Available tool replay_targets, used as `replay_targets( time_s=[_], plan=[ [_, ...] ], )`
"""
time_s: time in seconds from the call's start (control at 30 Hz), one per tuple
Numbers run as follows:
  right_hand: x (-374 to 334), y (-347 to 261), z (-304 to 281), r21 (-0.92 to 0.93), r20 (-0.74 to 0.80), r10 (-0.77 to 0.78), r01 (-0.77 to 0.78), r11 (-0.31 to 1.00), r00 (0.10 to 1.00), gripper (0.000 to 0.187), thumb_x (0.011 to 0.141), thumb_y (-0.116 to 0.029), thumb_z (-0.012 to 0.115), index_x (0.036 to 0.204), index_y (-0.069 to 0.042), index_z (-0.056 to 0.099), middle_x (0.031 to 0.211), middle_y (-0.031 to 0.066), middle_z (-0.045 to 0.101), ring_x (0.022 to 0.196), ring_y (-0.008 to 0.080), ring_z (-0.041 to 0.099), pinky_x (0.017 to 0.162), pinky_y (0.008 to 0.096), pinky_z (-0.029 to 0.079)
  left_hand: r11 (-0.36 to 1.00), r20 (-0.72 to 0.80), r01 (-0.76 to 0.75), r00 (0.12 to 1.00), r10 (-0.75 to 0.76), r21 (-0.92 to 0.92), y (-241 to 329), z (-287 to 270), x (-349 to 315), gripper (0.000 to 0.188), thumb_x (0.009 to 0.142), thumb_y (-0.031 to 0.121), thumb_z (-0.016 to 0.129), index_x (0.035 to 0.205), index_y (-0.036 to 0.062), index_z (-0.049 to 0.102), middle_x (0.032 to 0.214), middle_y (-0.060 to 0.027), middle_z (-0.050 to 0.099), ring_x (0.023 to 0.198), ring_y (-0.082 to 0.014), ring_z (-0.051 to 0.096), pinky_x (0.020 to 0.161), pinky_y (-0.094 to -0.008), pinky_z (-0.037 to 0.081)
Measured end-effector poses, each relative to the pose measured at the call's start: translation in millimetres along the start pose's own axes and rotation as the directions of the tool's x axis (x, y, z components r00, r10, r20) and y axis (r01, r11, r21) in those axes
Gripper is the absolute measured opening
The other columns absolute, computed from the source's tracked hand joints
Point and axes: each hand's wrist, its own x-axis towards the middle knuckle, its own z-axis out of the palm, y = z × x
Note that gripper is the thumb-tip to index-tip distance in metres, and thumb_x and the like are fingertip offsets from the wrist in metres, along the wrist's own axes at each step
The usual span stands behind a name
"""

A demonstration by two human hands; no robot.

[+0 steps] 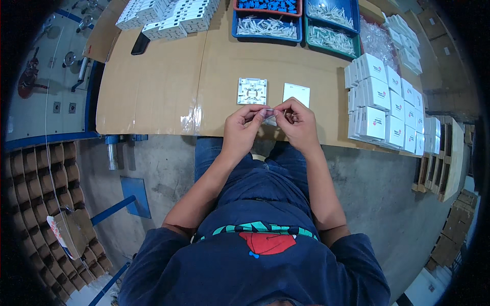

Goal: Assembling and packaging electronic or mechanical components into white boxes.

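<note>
Close together at the front edge of the table, my left hand (242, 128) and my right hand (299, 126) are both closed in a pinch. Between their fingertips is a small thin white piece (270, 110), mostly hidden by the fingers. Just beyond my left hand lies a white square switch-like frame (252, 91) with its inner workings facing up. A flat white square plate (297, 92) rests beyond my right hand, which covers its near part in this view.
Blue bin (267, 39) and green bin (331, 50) at the back hold small white parts; a red bin (268, 14) holds blue ones. White boxes (380, 102) are stacked at right. White square units (178, 23) and a black phone (140, 44) lie at back left.
</note>
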Motion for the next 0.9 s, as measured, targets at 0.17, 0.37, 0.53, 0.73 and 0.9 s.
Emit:
replay_targets(
  time_s=[0.17,0.37,0.53,0.73,0.9],
  plan=[
    [0.2,-1.6,1.6,0.008,-0.002,0.007,-0.007,1.0,1.0,0.007,0.088,-0.005,0.072,0.09,0.0,0.069,0.076,0.0005,0.057,0.061,0.0043,0.045,0.054,0.0224,0.036,1.0,-0.01,-0.007,1.0,0.007,0.001,-1.5,-0.7,0.6,0.015,0.102,0.004,0.06,0.112,-0.0034,0.068,0.107,-0.0092,0.074,0.103,-0.0137,0.07,0.092,-0.027,0.054],
    [0.1,-1.3,3.5,0.0,0.006,-0.015,0.015,1.0,1.0,0.007,0.088,-0.005,0.073,0.09,0.0,0.069,0.076,0.0008,0.057,0.061,0.0046,0.046,0.055,0.0226,0.036,1.0,-0.043,-0.007,0.999,0.006,-0.003,-1.7,-1.1,0.7,0.012,0.1,0.003,0.062,0.108,-0.0026,0.068,0.103,-0.0074,0.073,0.099,-0.0121,0.069,0.09,-0.0264,0.054],
    [-0.2,-1.7,3.6,-0.002,0.003,0.001,-0.001,1.0,1.0,0.007,0.088,-0.005,0.073,0.09,0.0,0.068,0.076,0.0007,0.057,0.062,0.0045,0.046,0.055,0.0226,0.036,0.999,-0.024,0.003,1.0,-0.002,0.039,2.6,-1.8,0.2,0.011,0.099,0.004,0.064,0.108,-0.0024,0.068,0.103,-0.0075,0.073,0.098,-0.0119,0.069,0.088,-0.026,0.054],
    [-1.9,-1.6,3.9,-0.001,0.037,0.0,0.0,1.0,0.999,0.005,0.091,-0.002,0.071,0.09,-0.001,0.066,0.078,-0.0038,0.056,0.064,0.0008,0.044,0.057,0.0199,0.034,0.999,-0.053,-0.031,0.998,0.034,0.041,-4.5,-1.4,-1.1,0.011,0.098,0.004,0.066,0.107,-0.0024,0.068,0.101,-0.007,0.073,0.096,-0.0118,0.069,0.087,-0.026,0.055],
    [-1.2,-1.6,4.0,0.02,0.018,0.013,-0.014,1.0,1.0,0.007,0.088,-0.005,0.073,0.09,0.0,0.068,0.076,-0.0003,0.057,0.062,0.0041,0.045,0.055,0.0224,0.036,0.997,-0.043,-0.035,0.998,0.038,0.062,1.3,1.2,-1.1,0.013,0.097,0.004,0.067,0.109,-0.0024,0.068,0.1,-0.0057,0.073,0.094,-0.0112,0.069,0.085,-0.0259,0.055]
  ],
)
